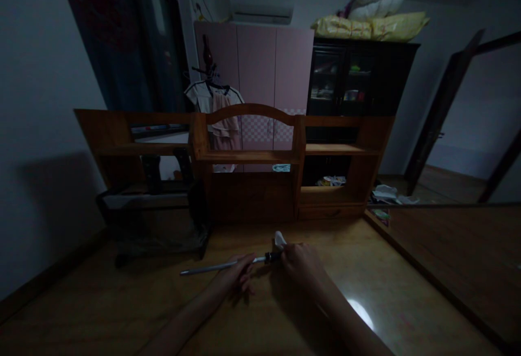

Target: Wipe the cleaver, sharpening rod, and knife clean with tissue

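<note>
A thin metal rod with a dark collar and dark handle end lies nearly level above the wooden desk top, its bare tip pointing left. My left hand grips the shaft between thumb and fingers, the lower fingers hanging loosely curled. At the handle end, my right hand is closed, hiding most of the handle. Something white and soft, like a tissue or cloth, pokes up beside the right fingers; whether they pinch it is hidden.
Behind my hands rises a wooden shelf unit with a small drawer. A dark-framed bin or bag stands at the left. A raised wooden edge runs along the right. A bright reflection lies near my right forearm.
</note>
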Action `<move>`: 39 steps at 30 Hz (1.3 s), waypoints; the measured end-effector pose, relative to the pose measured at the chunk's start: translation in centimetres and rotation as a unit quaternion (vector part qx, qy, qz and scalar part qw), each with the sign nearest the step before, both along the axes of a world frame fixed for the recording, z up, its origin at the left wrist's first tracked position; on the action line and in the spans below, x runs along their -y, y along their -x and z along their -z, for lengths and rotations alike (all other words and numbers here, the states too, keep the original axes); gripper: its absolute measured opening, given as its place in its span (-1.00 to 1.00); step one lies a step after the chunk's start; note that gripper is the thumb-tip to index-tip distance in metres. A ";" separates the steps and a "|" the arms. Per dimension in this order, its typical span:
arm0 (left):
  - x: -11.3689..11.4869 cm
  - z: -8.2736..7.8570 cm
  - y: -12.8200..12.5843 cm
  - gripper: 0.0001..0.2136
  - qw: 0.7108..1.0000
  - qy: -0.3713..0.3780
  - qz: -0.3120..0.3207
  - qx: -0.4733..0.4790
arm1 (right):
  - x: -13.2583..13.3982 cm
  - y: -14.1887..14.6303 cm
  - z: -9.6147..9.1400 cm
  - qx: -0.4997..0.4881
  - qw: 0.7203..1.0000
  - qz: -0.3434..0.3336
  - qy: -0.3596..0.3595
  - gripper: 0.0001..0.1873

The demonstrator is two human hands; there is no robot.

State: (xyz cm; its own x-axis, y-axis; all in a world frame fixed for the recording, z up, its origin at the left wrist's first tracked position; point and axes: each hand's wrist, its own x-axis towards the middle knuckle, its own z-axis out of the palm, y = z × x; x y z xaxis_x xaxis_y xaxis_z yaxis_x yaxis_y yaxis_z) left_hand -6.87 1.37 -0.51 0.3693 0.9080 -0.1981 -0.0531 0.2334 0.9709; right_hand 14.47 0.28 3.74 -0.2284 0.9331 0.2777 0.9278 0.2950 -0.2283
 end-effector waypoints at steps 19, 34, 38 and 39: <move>-0.2 0.7 0.0 -0.56 1.000 -0.007 -0.022 0.000 | 0.0 0.1 -0.2 0.001 1.000 0.018 0.019 -0.71; -0.1 0.5 -0.1 -0.54 1.000 -0.010 -0.013 -0.013 | 0.0 0.0 0.0 -0.007 1.000 0.008 0.020 -0.72; -0.1 0.6 -0.1 -0.55 1.000 -0.009 -0.019 -0.007 | 0.0 0.0 -0.1 -0.004 1.000 0.014 0.024 -0.73; -0.1 0.7 0.0 -0.55 1.000 -0.008 -0.019 -0.004 | 0.0 0.0 -0.1 -0.005 1.000 0.012 0.025 -0.73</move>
State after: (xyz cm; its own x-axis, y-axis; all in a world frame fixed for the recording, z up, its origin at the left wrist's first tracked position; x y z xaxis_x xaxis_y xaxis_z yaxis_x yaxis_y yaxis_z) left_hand -6.83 1.49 -1.18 0.3324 0.9244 -0.1869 -0.0542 0.2165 0.9748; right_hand 14.50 0.24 3.86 -0.2026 0.9510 0.2336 0.9322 0.2604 -0.2514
